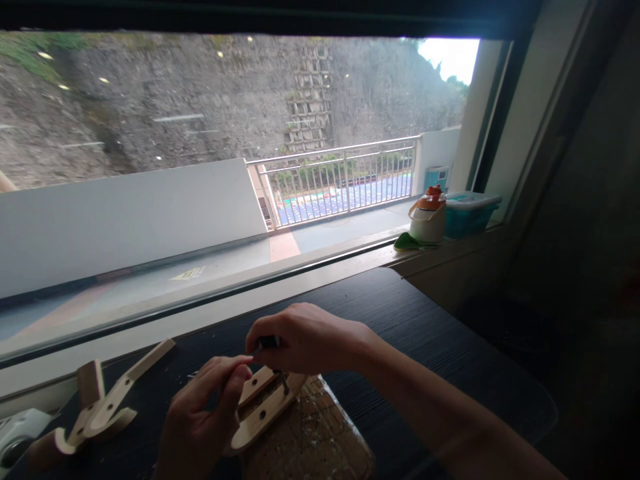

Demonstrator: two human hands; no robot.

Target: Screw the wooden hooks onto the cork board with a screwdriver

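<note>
My right hand (pixel 300 337) is closed around the black handle of a screwdriver (pixel 270 341). Its metal shaft slants down to a hole in a pale wooden piece (pixel 250 430) with rounded ends and dark holes. My left hand (pixel 207 407) is beside it, fingers curled and thumb drawn in, the fingertips close to my right hand; what they pinch, if anything, is hidden. A second wooden strip (pixel 256 382) runs alongside the first, partly covered by my hands. Both rest on a brown block wrapped in clear plastic (pixel 325 433).
Several curved wooden pieces (pixel 113 400) lie heaped at the left of the dark table (pixel 395 327). A white device (pixel 23 433) sits at the lower left corner. On the window sill stand a white bottle with an orange lid (pixel 427 223) and a teal box (pixel 473 217).
</note>
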